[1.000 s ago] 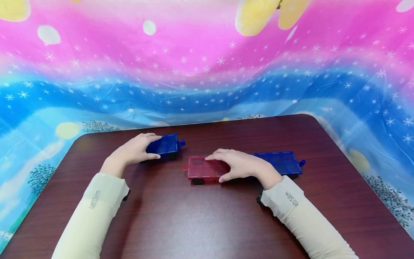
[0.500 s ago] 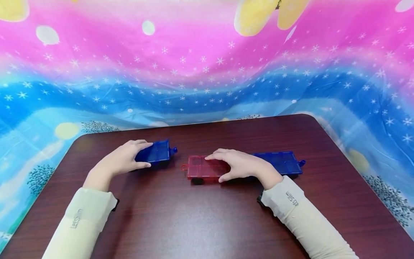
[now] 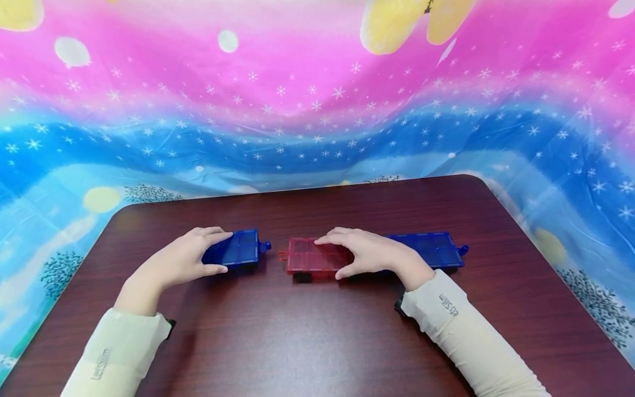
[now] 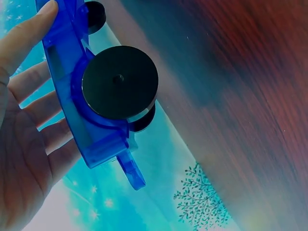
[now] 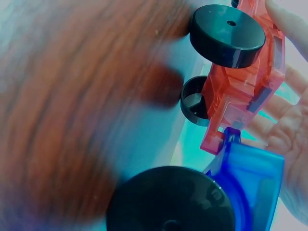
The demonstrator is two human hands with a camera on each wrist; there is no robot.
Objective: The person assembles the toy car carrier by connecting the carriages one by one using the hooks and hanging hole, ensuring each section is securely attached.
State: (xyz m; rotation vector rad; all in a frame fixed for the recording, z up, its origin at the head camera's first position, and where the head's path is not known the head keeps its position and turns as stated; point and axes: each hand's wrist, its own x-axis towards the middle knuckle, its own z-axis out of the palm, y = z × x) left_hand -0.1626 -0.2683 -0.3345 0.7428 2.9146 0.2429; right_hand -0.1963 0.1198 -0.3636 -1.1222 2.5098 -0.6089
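My left hand (image 3: 181,258) grips a blue toy car base (image 3: 240,248) by its two long sides, thumb on the near side. Its hook (image 3: 265,246) points right, a small gap from the loop (image 3: 283,256) on the red toy car base (image 3: 302,255). The right hand (image 3: 374,252) holds the red base across its width, thumb near and fingers far. Behind it a second blue toy car base (image 3: 429,249) is joined to the red one, as the right wrist view shows. Black wheels (image 4: 120,82) sit under the bases. Whether the left base's wheels touch the table cannot be told.
The dark brown wooden table (image 3: 317,331) has rounded far corners. A pink and blue printed cloth (image 3: 317,110) hangs behind it and along both sides. The second blue base carries its own hook (image 3: 463,250) at the right end.
My left hand has brought the left blue base leftward and nearer to me, so that it now lies nearly in line with the red base. The right hand has stayed still.
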